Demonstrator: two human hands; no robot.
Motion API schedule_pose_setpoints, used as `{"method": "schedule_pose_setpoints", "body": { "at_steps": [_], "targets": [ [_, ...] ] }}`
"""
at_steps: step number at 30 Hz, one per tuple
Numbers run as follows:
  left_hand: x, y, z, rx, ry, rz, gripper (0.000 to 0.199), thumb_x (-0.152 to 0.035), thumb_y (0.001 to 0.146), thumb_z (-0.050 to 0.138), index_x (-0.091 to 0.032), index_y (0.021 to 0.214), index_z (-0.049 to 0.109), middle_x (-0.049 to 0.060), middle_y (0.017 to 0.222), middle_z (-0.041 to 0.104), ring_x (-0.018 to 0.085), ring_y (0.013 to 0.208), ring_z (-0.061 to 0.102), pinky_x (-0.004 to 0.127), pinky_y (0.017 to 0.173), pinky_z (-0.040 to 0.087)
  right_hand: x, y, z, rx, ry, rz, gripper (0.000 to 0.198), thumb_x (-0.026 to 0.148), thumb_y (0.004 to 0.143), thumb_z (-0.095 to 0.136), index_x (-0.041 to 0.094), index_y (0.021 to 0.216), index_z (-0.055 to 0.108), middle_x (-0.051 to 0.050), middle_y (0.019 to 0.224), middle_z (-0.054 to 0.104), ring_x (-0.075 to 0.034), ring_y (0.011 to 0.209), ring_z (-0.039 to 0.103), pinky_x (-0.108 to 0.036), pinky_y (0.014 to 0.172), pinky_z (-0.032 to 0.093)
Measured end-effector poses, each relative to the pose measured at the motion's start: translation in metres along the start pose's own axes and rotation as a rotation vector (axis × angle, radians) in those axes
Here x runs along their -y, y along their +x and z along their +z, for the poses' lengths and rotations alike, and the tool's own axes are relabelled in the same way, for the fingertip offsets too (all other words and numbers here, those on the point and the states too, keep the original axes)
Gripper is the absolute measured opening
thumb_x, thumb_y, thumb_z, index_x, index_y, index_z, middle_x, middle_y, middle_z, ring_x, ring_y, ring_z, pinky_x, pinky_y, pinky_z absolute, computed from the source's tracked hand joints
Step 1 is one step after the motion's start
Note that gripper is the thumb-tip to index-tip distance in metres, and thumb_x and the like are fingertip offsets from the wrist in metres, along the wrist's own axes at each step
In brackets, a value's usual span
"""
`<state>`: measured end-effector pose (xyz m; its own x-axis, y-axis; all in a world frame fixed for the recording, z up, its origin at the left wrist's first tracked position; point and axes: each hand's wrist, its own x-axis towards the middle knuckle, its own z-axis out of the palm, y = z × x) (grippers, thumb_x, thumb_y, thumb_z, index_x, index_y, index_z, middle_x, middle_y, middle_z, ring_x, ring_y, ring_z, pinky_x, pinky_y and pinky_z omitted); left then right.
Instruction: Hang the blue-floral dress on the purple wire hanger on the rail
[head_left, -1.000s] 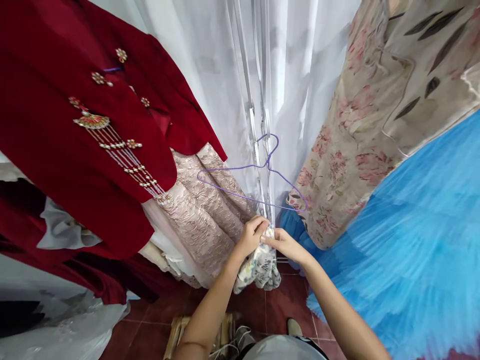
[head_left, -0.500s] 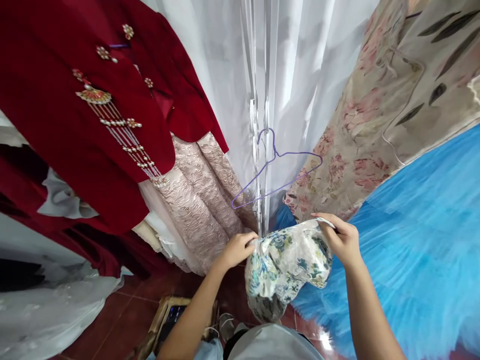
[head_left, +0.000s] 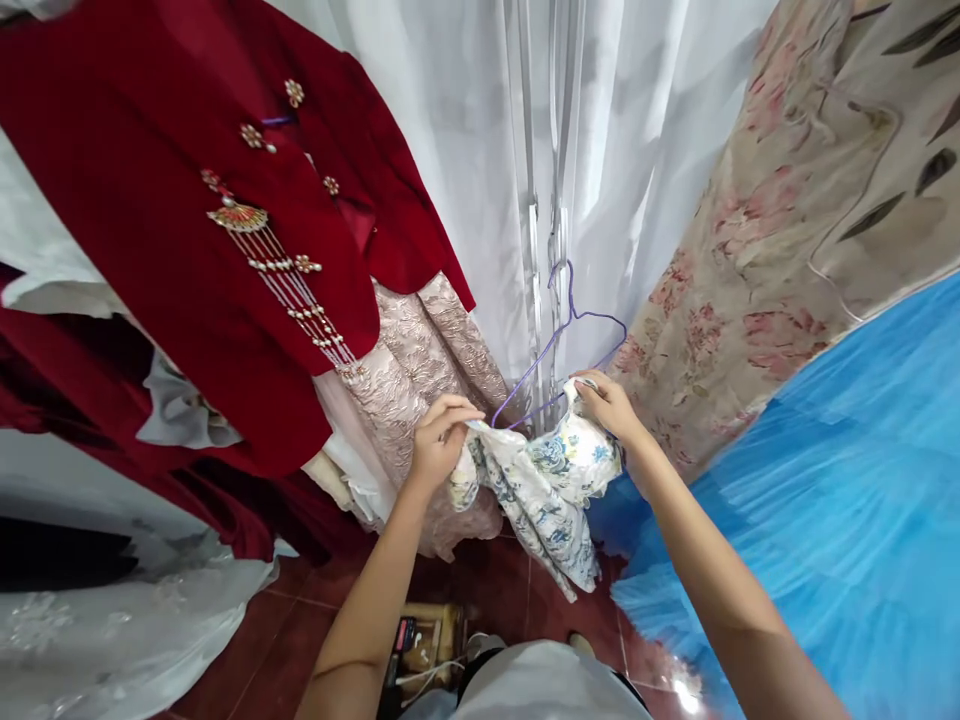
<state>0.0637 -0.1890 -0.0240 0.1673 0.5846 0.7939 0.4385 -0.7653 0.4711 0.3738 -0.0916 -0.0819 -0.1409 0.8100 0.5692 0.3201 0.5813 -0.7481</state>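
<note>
A white garment with blue and green flowers (head_left: 551, 480) hangs between my two hands. My left hand (head_left: 441, 440) pinches its upper left edge, and my right hand (head_left: 606, 405) grips its upper right edge. Just behind the garment's top, a purple wire hanger (head_left: 534, 372) hangs by its hook from white strips (head_left: 556, 225). The hanger's lower bar is partly covered by the cloth and my right hand. I cannot tell whether the garment is on the hanger or only in front of it.
To the left hang a dark red velvet jacket (head_left: 300, 260) and a pink textured skirt (head_left: 420, 340). A beige floral dress (head_left: 720, 290) and blue tulle (head_left: 810, 500) fill the right. White curtains (head_left: 645, 110) stand behind. A wooden box (head_left: 450, 630) with small items sits on the red tiled floor (head_left: 262, 640).
Both hands have risen toward the hanger with the garment, which now hangs down longer and less bunched. The hanger has turned and looks narrower. The view has shifted slightly.
</note>
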Motion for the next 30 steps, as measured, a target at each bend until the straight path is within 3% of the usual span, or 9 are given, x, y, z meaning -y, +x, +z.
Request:
{"method": "schedule_pose_setpoints", "body": {
  "at_steps": [2,6,13,16,19,23,26,28,30],
  "targets": [
    [0.010,0.015,-0.007,-0.005,-0.021,-0.001,0.019,-0.020,0.095,0.057,-0.022,0.091,0.076,0.005,0.090,0.069,0.017,0.085,0.065,0.030,0.075,0.052,-0.005,0.000,0.014,-0.023,0.005,0.001,0.028,0.038,0.095,0.055,0.019,0.085,0.073,-0.008,0.096,0.070,-0.023,0.093,0.065,-0.037,0.090,0.049],
    [0.019,0.061,-0.008,0.176,-0.061,0.023,0.019,-0.021,0.096,0.058,-0.023,0.095,0.077,0.004,0.089,0.069,0.016,0.084,0.065,0.030,0.076,0.052,0.001,-0.012,0.035,-0.062,0.027,0.003,0.021,0.035,0.091,0.059,0.019,0.084,0.072,-0.006,0.089,0.069,-0.022,0.088,0.063,-0.034,0.083,0.048],
    [0.036,0.170,0.032,0.379,-0.077,0.013,0.014,-0.019,0.090,0.062,-0.020,0.098,0.073,0.005,0.102,0.067,0.018,0.098,0.064,0.030,0.088,0.050,0.033,-0.029,0.063,-0.124,0.066,0.047,0.018,0.026,0.087,0.057,0.020,0.081,0.073,-0.005,0.087,0.068,-0.021,0.084,0.062,-0.033,0.080,0.048],
    [0.034,0.176,0.036,0.480,0.098,-0.023,0.017,-0.031,0.086,0.071,-0.019,0.098,0.069,0.006,0.098,0.067,0.020,0.092,0.064,0.031,0.083,0.050,0.041,-0.038,0.070,-0.189,0.063,0.039,0.020,0.021,0.086,0.055,0.020,0.084,0.075,-0.006,0.088,0.068,-0.022,0.086,0.063,-0.034,0.081,0.050],
    [0.028,0.154,0.033,0.456,0.263,-0.113,0.019,-0.038,0.091,0.064,-0.020,0.093,0.064,0.005,0.079,0.065,0.021,0.073,0.061,0.032,0.069,0.046,0.048,-0.048,0.067,-0.237,0.039,0.027,0.025,0.017,0.086,0.055,0.022,0.093,0.078,-0.008,0.096,0.069,-0.023,0.093,0.065,-0.037,0.087,0.051],
    [0.029,0.127,0.032,0.410,0.148,-0.280,0.017,-0.034,0.097,0.052,-0.021,0.106,0.058,-0.003,0.062,0.057,0.017,0.053,0.050,0.027,0.056,0.037,0.050,-0.061,0.040,-0.365,-0.026,-0.021,0.027,0.020,0.088,0.058,0.026,0.102,0.080,-0.010,0.118,0.067,-0.026,0.111,0.064,-0.043,0.099,0.049],
    [0.035,0.124,0.033,0.342,0.039,-0.389,0.018,-0.038,0.093,0.059,-0.020,0.093,0.059,-0.007,0.053,0.046,0.012,0.045,0.040,0.024,0.050,0.028,0.037,-0.066,-0.001,-0.741,-0.073,-0.011,0.022,0.026,0.090,0.061,0.023,0.100,0.080,-0.011,0.121,0.065,-0.028,0.119,0.060,-0.046,0.106,0.045],
    [0.036,0.127,0.032,0.347,-0.016,-0.422,0.024,-0.042,0.089,0.064,-0.019,0.083,0.060,-0.006,0.055,0.048,0.011,0.048,0.041,0.023,0.050,0.029,0.021,-0.060,-0.034,-0.930,-0.060,0.038,0.022,0.033,0.089,0.065,0.020,0.098,0.080,-0.012,0.120,0.065,-0.028,0.119,0.060,-0.046,0.107,0.043],
    [0.037,0.130,0.032,0.394,-0.051,-0.420,0.030,-0.047,0.087,0.067,-0.018,0.080,0.063,-0.003,0.060,0.053,0.012,0.052,0.046,0.023,0.052,0.033,0.005,-0.046,-0.065,-0.908,0.038,0.109,0.027,0.041,0.085,0.069,0.018,0.095,0.079,-0.011,0.114,0.069,-0.026,0.109,0.065,-0.042,0.101,0.048]
  ]
}}
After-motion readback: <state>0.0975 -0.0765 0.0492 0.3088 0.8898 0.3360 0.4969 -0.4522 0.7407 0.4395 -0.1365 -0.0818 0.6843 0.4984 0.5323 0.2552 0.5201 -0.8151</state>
